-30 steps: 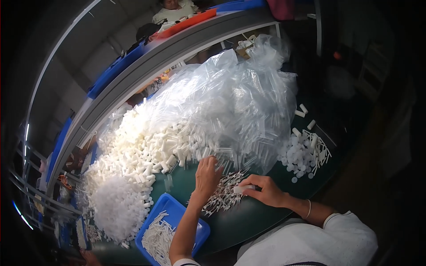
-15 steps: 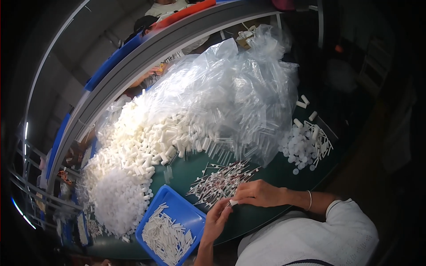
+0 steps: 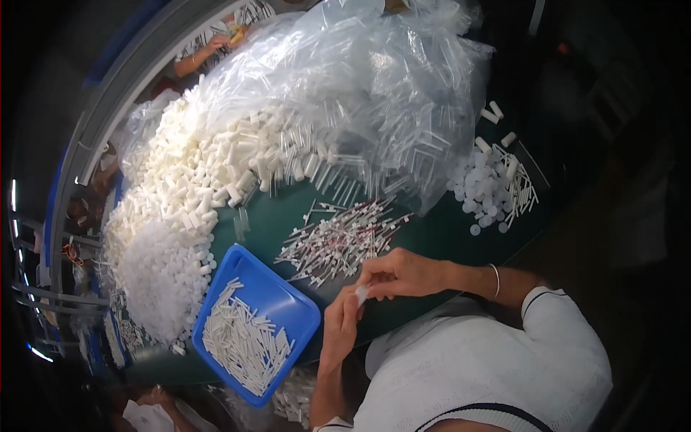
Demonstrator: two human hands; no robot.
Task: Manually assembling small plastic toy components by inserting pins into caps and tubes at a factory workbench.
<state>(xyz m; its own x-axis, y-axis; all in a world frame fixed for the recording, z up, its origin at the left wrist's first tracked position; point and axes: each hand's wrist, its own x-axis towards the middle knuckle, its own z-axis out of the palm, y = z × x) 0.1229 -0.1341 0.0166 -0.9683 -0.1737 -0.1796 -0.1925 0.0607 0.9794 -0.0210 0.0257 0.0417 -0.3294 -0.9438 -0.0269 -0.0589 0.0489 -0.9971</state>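
Both hands meet, the left hand [image 3: 341, 321] coming in from about seven o'clock of the small white piece [image 3: 361, 294] and the right hand [image 3: 404, 273] from about two o'clock. A second ago they were apart, the left among the clear tubes [image 3: 347, 186] and the right over the stick pile [image 3: 338, 245]; half a second ago they had joined, and they remain so. The view has tipped downward: the desk [image 3: 273, 241] and its heaps sit higher in it, the orange tray at the top has gone, and another person's arm [image 3: 171, 409] shows at the lower edge.

Each grip is clamped on the same piece, fingertips together around it.

Count: two hands, one piece held, one bracelet [image 3: 496, 282] on the right wrist, one blue tray [image 3: 308, 317] toward nine o'clock of the hands, with too many white sticks [image 3: 248, 345] in it to count. Five cylinders [image 3: 508, 139] lie at one to two o'clock, one on a second stick bundle [image 3: 523, 198] beside white caps [image 3: 479, 183]. Uncountable too: the stick pile just off at eleven o'clock, the cylinder heap [image 3: 173, 165] at ten, the cap heap [image 3: 162, 277] at nine. One plastic bag [image 3: 403, 86] spreads at twelve.
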